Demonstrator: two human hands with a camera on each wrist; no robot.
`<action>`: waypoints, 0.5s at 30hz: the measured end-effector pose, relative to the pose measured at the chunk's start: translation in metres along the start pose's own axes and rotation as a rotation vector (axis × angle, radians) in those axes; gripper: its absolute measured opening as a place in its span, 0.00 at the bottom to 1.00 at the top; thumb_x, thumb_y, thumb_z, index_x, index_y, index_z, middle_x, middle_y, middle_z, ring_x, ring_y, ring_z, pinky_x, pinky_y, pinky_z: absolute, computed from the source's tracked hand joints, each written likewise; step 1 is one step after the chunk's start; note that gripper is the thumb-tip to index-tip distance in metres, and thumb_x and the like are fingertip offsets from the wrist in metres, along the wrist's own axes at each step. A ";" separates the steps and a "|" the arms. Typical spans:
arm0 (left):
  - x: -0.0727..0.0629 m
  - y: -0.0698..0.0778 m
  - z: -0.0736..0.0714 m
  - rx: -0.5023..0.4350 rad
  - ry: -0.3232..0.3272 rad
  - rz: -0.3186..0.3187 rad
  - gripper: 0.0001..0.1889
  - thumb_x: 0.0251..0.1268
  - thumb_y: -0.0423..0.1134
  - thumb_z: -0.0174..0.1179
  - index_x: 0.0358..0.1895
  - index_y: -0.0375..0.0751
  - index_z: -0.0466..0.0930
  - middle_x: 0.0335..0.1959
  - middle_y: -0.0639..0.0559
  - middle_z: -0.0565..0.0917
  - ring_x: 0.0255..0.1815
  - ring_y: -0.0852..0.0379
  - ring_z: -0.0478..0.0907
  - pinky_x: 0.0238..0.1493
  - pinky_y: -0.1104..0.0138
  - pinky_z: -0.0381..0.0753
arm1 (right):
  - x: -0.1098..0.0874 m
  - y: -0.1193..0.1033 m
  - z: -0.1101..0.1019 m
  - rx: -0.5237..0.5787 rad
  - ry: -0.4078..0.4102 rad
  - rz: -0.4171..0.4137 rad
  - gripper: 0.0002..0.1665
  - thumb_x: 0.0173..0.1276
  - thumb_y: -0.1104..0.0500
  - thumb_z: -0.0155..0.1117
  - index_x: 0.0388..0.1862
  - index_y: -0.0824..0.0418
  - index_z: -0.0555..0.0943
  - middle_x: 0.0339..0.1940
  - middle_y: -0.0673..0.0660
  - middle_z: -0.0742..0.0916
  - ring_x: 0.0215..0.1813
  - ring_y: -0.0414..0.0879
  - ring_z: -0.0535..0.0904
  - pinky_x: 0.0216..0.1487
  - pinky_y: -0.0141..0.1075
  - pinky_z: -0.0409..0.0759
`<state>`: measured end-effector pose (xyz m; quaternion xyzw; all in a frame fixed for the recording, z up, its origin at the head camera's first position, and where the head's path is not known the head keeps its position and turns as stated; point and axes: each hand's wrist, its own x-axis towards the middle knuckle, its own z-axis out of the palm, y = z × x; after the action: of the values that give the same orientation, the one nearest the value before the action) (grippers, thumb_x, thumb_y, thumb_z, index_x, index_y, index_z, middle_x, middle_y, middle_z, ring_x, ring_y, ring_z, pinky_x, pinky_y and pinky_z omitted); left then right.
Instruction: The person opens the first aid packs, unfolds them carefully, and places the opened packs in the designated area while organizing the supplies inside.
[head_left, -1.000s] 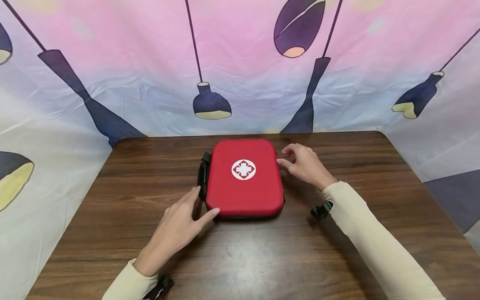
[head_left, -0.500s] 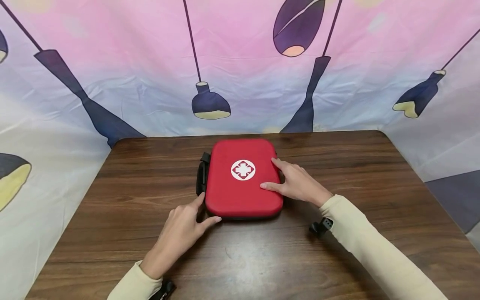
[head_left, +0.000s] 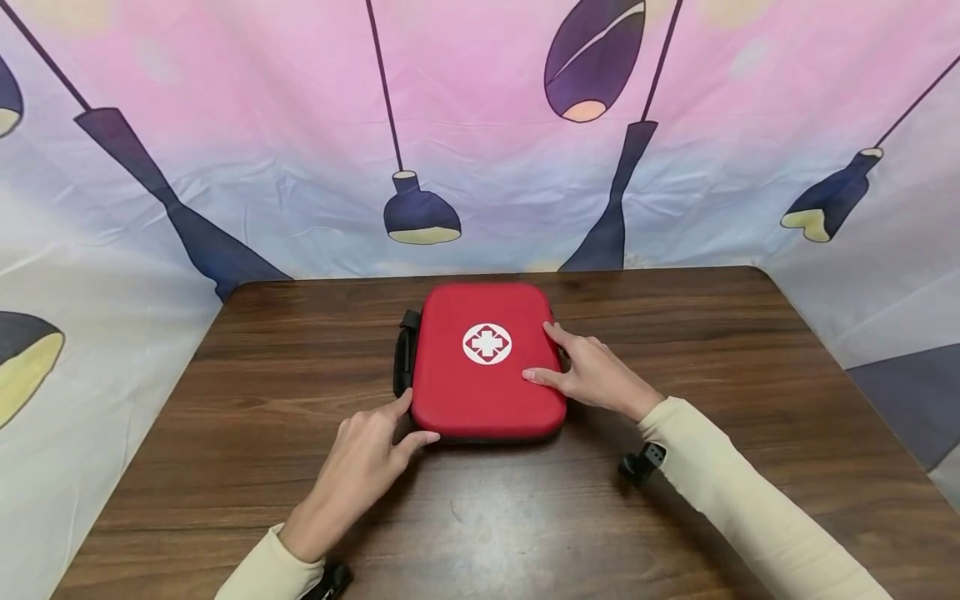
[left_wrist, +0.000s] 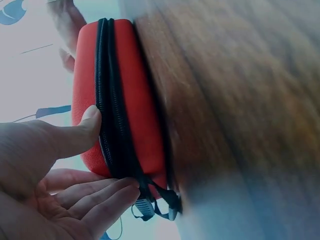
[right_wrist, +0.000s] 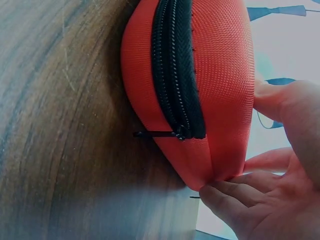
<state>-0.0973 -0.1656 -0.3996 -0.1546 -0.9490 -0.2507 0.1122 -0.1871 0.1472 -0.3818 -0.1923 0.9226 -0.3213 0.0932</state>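
Observation:
A red hard-shell first aid case point(head_left: 487, 392) with a white cross emblem lies flat on the wooden table. My left hand point(head_left: 352, 471) holds its near left corner, thumb on the near side and fingers on the left side. Up close in the left wrist view, the left thumb point(left_wrist: 90, 125) touches the black zipper band point(left_wrist: 114, 100). My right hand point(head_left: 600, 371) grips the right edge, thumb on the lid and fingers along the side. In the right wrist view, a zipper pull point(right_wrist: 155, 134) hangs at the end of the zipper.
A black carry handle point(head_left: 406, 354) runs along the case's left side. The brown table point(head_left: 675, 308) ends at a printed cloth backdrop point(head_left: 315, 167) with lamp drawings. Small black cameras are strapped at both wrists.
My right hand has come from beside the case onto its right edge, thumb now on the lid. The left hand has shifted slightly at the near left corner. The case stays in place.

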 end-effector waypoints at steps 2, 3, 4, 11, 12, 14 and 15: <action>0.000 0.002 -0.003 -0.004 0.006 0.001 0.34 0.55 0.45 0.77 0.61 0.26 0.80 0.30 0.41 0.87 0.24 0.50 0.82 0.36 0.51 0.83 | -0.001 0.000 -0.001 -0.010 0.007 -0.004 0.56 0.67 0.40 0.71 0.80 0.69 0.58 0.19 0.48 0.83 0.27 0.40 0.81 0.50 0.44 0.76; 0.000 0.003 -0.004 -0.006 0.008 0.001 0.34 0.55 0.45 0.77 0.61 0.26 0.80 0.25 0.45 0.85 0.22 0.53 0.79 0.35 0.52 0.82 | -0.001 0.000 -0.001 -0.017 0.012 -0.007 0.55 0.66 0.40 0.71 0.79 0.69 0.58 0.21 0.49 0.84 0.29 0.41 0.81 0.51 0.44 0.76; 0.001 0.005 -0.006 -0.008 0.010 0.003 0.34 0.55 0.45 0.77 0.61 0.27 0.80 0.20 0.50 0.81 0.19 0.55 0.76 0.35 0.52 0.82 | -0.002 0.000 -0.002 -0.022 0.019 -0.010 0.55 0.66 0.41 0.71 0.79 0.70 0.59 0.24 0.50 0.85 0.33 0.42 0.82 0.52 0.44 0.76; 0.002 0.015 -0.017 -0.021 0.075 0.046 0.33 0.55 0.45 0.77 0.61 0.29 0.81 0.33 0.41 0.88 0.21 0.54 0.78 0.33 0.51 0.82 | -0.005 0.002 -0.004 -0.014 0.081 -0.054 0.52 0.65 0.45 0.75 0.76 0.72 0.64 0.60 0.68 0.83 0.59 0.55 0.82 0.58 0.47 0.79; 0.002 0.017 -0.018 -0.025 0.088 0.054 0.33 0.55 0.45 0.78 0.61 0.30 0.81 0.40 0.39 0.89 0.24 0.52 0.81 0.34 0.51 0.82 | -0.005 0.002 -0.004 -0.004 0.083 -0.060 0.51 0.65 0.46 0.75 0.76 0.72 0.64 0.63 0.69 0.81 0.62 0.56 0.81 0.59 0.48 0.79; 0.003 0.021 -0.022 -0.033 0.110 0.072 0.33 0.55 0.44 0.77 0.62 0.31 0.81 0.51 0.39 0.87 0.29 0.49 0.85 0.34 0.51 0.83 | -0.006 0.003 -0.005 0.020 0.079 -0.069 0.50 0.65 0.48 0.75 0.75 0.73 0.64 0.68 0.69 0.78 0.65 0.57 0.79 0.61 0.49 0.79; 0.003 0.023 -0.023 -0.037 0.121 0.082 0.33 0.55 0.44 0.77 0.62 0.31 0.81 0.53 0.40 0.86 0.29 0.49 0.85 0.34 0.52 0.83 | -0.006 0.003 -0.006 0.033 0.072 -0.070 0.50 0.65 0.49 0.75 0.75 0.73 0.64 0.68 0.69 0.78 0.65 0.57 0.79 0.61 0.49 0.79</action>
<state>-0.0893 -0.1579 -0.3691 -0.1798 -0.9286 -0.2724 0.1765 -0.1846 0.1553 -0.3790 -0.2114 0.9125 -0.3464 0.0520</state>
